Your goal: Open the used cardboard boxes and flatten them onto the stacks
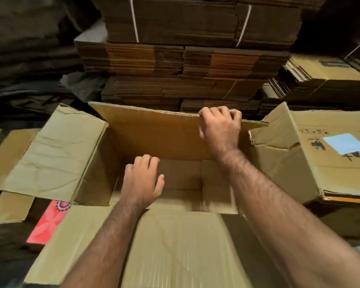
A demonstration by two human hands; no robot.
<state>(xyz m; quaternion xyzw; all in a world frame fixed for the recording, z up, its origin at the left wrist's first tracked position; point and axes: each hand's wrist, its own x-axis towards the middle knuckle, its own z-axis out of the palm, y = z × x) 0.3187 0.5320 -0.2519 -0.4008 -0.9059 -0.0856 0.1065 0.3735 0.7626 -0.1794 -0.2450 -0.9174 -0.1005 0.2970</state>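
Head view, the only one. A large open brown corrugated cardboard box (pixel 164 142) sits directly in front of the person, top flaps splayed outward, with the creased left flap (pixel 54 154) lying over neighbouring cartons. The box stands near the foot of tall stacks of flattened brown cardboard (pixel 185 65), some of them bound with white strapping.

Right hand (pixel 219 129): fingers curled over the top edge of the far flap, gripping it. Left hand (pixel 142 181): reaching down inside the box, fingers loosely extended, holding nothing; contact with the bottom panels cannot be confirmed.

Handling judgement: the box looks light and empty. Its panels are stiff along the flutes but fold readily at the scored creases. The worn surface should give dry, sure friction. Torn corners could rip further under a hard pull. The best purchase is probably the flap edges and the bottom seam; pushing the floor flaps out should let the walls collapse flat.

Writing: a second, crushed brown carton at right (pixel 320 154) carries a pale blue blank label (pixel 344 143), small black printed handling marks and a black marker scrawl, none of it legible. A red patterned card (pixel 50 221) lies at left, with no readable text.
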